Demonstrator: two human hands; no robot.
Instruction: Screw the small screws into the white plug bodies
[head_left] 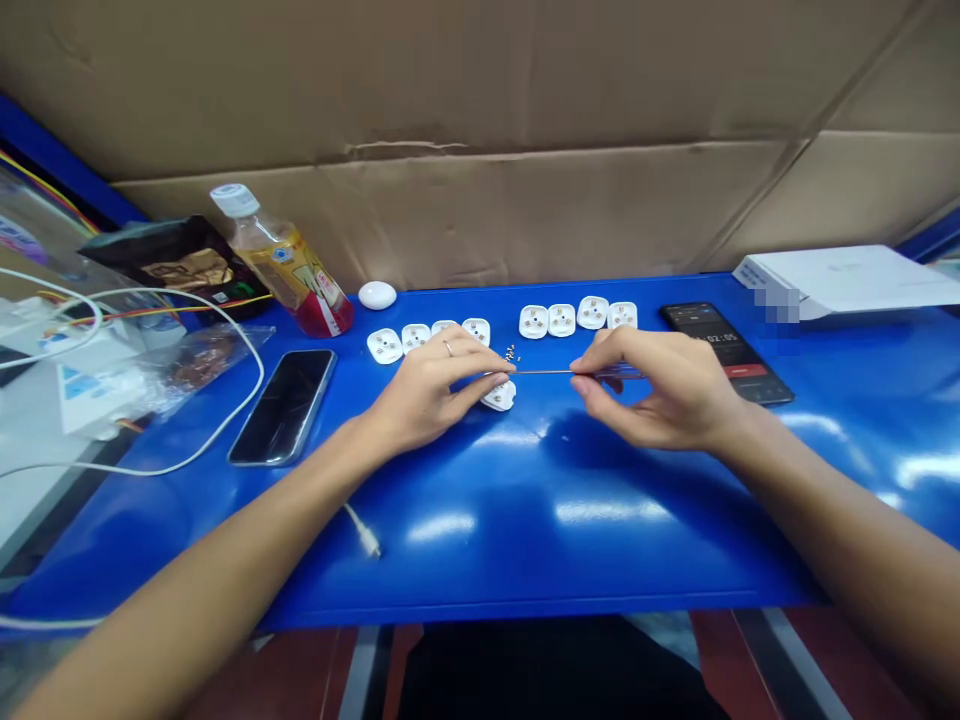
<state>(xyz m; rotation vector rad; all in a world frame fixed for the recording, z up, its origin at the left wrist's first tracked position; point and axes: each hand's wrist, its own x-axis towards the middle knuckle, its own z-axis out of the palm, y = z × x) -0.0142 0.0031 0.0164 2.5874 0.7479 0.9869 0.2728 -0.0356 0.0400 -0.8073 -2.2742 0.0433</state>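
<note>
Above the blue table, my right hand (pixel 656 388) pinches a thin screwdriver (pixel 544 373) whose metal shaft points left. My left hand (pixel 435 388) is closed near the shaft's tip, its thumb and fingers pressed together; what lies between them is too small to make out. Just below those fingertips is a white plug part (pixel 500 397), partly hidden by them. Small brass-coloured screws (pixel 511 354) lie in a little pile behind it. Several more white plug parts stand in two rows, one at the left (pixel 385 346) and one at the right (pixel 562 320).
Left of my hands are a phone (pixel 283 408), a drink bottle (pixel 289 265), a white oval object (pixel 377 295) and white cables (pixel 364 532). At right, another phone (pixel 724 350) shows a timer near a white box (pixel 847 280). Cardboard (pixel 525 210) stands behind the table (pixel 487 540).
</note>
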